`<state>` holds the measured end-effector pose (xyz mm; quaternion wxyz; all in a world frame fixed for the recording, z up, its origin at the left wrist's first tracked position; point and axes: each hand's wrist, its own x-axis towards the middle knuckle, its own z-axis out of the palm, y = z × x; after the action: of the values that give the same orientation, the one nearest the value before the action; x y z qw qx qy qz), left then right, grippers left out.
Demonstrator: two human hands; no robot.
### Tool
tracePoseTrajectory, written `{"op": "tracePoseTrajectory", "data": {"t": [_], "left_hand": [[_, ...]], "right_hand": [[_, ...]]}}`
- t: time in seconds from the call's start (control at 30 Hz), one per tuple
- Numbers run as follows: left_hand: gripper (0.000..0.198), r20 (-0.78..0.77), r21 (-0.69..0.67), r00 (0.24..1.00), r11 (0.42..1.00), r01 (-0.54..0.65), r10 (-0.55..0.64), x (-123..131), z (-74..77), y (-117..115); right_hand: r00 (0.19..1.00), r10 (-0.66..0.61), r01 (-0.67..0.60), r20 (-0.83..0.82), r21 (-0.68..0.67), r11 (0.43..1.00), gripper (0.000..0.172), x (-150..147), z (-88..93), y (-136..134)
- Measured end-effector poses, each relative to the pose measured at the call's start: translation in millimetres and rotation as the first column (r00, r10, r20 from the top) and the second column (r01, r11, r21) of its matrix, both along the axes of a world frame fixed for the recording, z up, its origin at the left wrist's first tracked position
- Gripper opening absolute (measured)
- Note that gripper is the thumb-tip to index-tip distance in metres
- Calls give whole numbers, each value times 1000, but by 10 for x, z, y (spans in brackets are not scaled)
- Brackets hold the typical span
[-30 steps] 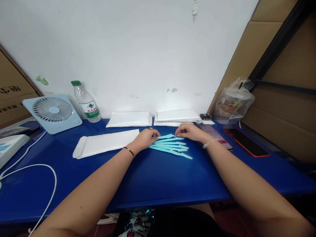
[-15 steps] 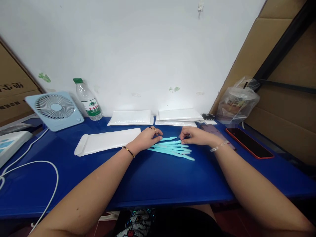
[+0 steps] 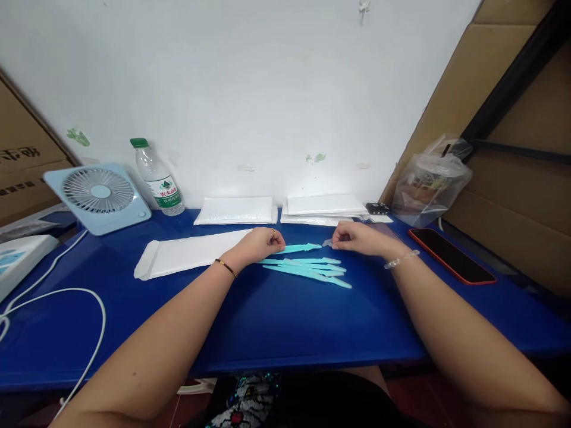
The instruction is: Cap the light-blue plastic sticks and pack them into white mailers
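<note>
My left hand (image 3: 261, 245) pinches the handle end of a slim turquoise eyebrow razor (image 3: 303, 248), whose head points right. Between the fingertips of my right hand (image 3: 359, 239) is a small translucent cap (image 3: 327, 243), just off the tip of that razor. Several more turquoise razors (image 3: 312, 271) lie fanned out on the blue table just below, nearer to me. Partly under my left hand lies a long white padded envelope (image 3: 191, 254).
White padded envelopes lie in two stacks, a left stack (image 3: 234, 210) and a right stack (image 3: 325, 206), along the wall. A blue fan (image 3: 99, 196) and a water bottle (image 3: 159, 181) stand at left. A red-edged phone (image 3: 452, 257) and a bagged cup (image 3: 428, 184) are at right.
My left hand has shifted slightly left and now grips one razor apart from the fan. My right hand has moved up and right, away from the other razors, with the cap in its fingers.
</note>
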<state>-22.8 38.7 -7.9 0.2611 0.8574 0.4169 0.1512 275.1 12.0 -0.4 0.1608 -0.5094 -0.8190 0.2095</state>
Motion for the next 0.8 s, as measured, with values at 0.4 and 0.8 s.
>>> {"op": "tracePoseTrajectory", "data": {"t": [0.4,0.8], "left_hand": [[31,43,93,997,994,66,-70,13,-13,-37],[29,17,40,1000,999,-4,3,52,55,-69]], "right_hand": [[973,182,-174,144,-66,983,20,-196,85,-175],[997,28,-35,72,99,995,18,-52,62,-62]]}}
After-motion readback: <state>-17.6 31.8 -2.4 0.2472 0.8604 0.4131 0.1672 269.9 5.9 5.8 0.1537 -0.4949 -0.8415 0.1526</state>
